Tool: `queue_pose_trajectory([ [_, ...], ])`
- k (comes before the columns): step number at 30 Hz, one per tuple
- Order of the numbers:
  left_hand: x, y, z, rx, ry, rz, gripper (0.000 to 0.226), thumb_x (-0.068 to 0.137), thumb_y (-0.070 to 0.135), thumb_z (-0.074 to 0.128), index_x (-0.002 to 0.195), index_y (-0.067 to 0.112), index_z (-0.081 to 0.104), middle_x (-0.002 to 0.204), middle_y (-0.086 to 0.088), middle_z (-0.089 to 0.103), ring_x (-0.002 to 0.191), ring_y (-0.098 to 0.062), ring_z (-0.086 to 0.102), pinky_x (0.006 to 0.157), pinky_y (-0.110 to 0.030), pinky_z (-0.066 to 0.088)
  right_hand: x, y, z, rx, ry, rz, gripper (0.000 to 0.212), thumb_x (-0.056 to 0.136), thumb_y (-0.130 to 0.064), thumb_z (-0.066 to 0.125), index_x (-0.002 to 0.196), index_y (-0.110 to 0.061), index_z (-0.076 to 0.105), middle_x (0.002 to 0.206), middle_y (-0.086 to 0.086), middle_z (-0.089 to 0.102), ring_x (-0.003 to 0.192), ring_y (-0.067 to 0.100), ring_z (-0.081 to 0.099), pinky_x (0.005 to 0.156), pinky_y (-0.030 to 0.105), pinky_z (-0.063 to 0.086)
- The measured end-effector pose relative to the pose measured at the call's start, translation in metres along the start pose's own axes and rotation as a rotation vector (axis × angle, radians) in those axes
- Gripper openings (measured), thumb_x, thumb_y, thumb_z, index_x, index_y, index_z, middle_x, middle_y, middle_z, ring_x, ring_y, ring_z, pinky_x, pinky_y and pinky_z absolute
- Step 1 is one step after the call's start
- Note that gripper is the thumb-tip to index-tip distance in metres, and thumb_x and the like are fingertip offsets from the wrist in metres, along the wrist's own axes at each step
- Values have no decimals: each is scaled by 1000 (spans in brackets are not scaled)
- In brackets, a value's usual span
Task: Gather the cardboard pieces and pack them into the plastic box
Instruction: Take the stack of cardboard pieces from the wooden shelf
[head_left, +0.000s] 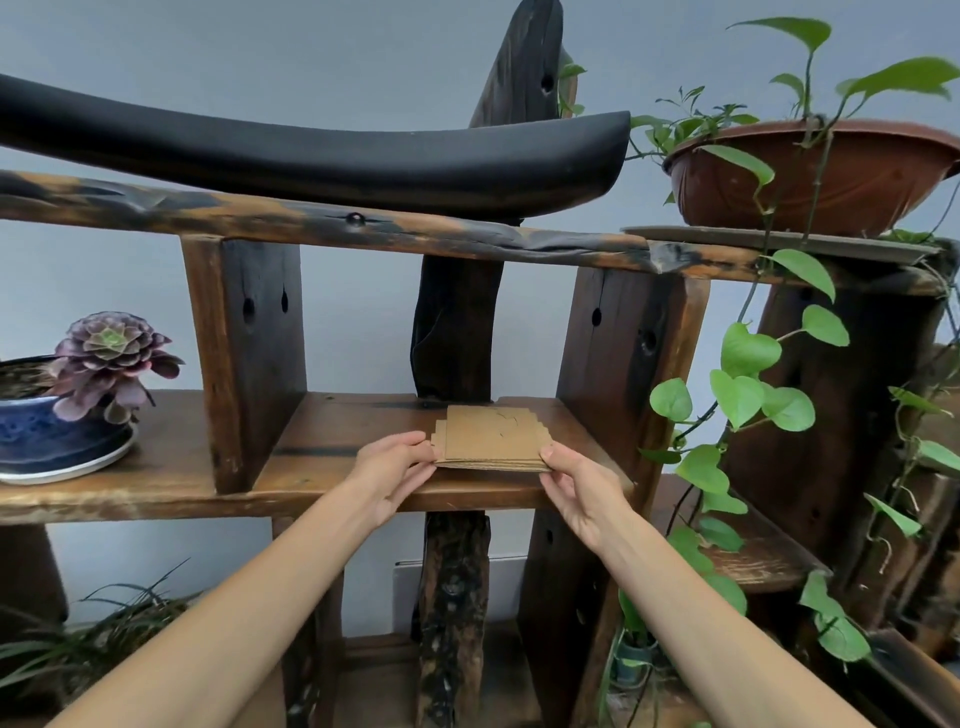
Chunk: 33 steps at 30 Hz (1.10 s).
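A stack of several brown cardboard pieces (491, 439) lies on the middle wooden shelf (332, 441), between two upright posts. My left hand (392, 475) pinches the stack's left edge, thumb on top and fingers under it. At the right front corner my right hand (576, 488) pinches the stack the same way. No plastic box is in view.
A purple succulent (111, 358) in a blue pot (47, 431) stands on the shelf's left end. A brown pot (852, 182) with trailing green vines (748, 384) sits at the upper right. Dark wooden posts (244, 358) flank the stack.
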<state>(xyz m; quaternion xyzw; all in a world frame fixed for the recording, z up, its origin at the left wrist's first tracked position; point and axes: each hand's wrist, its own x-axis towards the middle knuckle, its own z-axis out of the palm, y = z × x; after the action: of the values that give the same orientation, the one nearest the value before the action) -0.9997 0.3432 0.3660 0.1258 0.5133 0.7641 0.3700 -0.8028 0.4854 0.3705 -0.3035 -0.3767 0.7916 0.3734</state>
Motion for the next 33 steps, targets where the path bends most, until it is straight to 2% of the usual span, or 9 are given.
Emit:
queue_pose_trajectory([
  [2, -8, -3, -11, -16, -48, 31, 35, 81, -11, 75, 109, 10, 71, 93, -8, 83, 91, -20, 79, 72, -24, 64, -7, 8, -4, 2, -35, 2, 31, 92, 6, 67, 121, -2, 69, 110, 12, 79, 104, 23, 76, 90, 31, 61],
  [6, -31, -9, -31, 7, -96, 76, 43, 80, -8, 78, 116, 14, 72, 110, -8, 80, 103, -20, 77, 85, -25, 61, -21, 27, -12, 27, -114, 10, 35, 95, 7, 63, 126, -7, 67, 113, 11, 78, 103, 22, 76, 85, 30, 63],
  [10, -56, -20, -48, 43, -90, 95, 39, 83, -8, 75, 115, 14, 73, 109, -6, 81, 100, -15, 77, 73, -18, 61, -37, 46, -18, -12, -165, -15, 39, 94, 6, 65, 130, -9, 66, 117, 10, 77, 109, 23, 74, 94, 36, 58],
  [16, -81, -41, -63, 35, -56, 77, 39, 85, -3, 75, 119, 15, 73, 112, -2, 80, 103, -12, 76, 77, -18, 61, -55, 66, -35, 0, -247, 13, 39, 95, 6, 61, 130, -10, 67, 126, 13, 73, 119, 25, 69, 100, 37, 54],
  [22, -102, -70, -71, 68, 4, 85, 40, 85, -2, 76, 122, 13, 72, 111, -2, 81, 102, -10, 76, 78, -18, 60, -65, 82, -58, -49, -247, 62, 39, 96, 6, 60, 132, -9, 66, 127, 11, 73, 120, 23, 69, 100, 34, 54],
  [28, -127, -110, -85, 98, 83, 52, 32, 85, 0, 75, 111, 20, 77, 111, -3, 81, 104, -14, 76, 77, -18, 60, -74, 102, -86, -121, -253, 135, 43, 92, 6, 65, 132, -10, 65, 124, 13, 74, 117, 26, 70, 99, 37, 55],
  [33, -171, -163, -102, 62, 235, -39, 35, 85, -2, 75, 116, 14, 74, 109, -6, 81, 102, -15, 76, 74, -18, 60, -91, 131, -117, -194, -265, 301, 44, 89, 5, 68, 130, -11, 66, 119, 13, 76, 111, 26, 73, 86, 30, 61],
])
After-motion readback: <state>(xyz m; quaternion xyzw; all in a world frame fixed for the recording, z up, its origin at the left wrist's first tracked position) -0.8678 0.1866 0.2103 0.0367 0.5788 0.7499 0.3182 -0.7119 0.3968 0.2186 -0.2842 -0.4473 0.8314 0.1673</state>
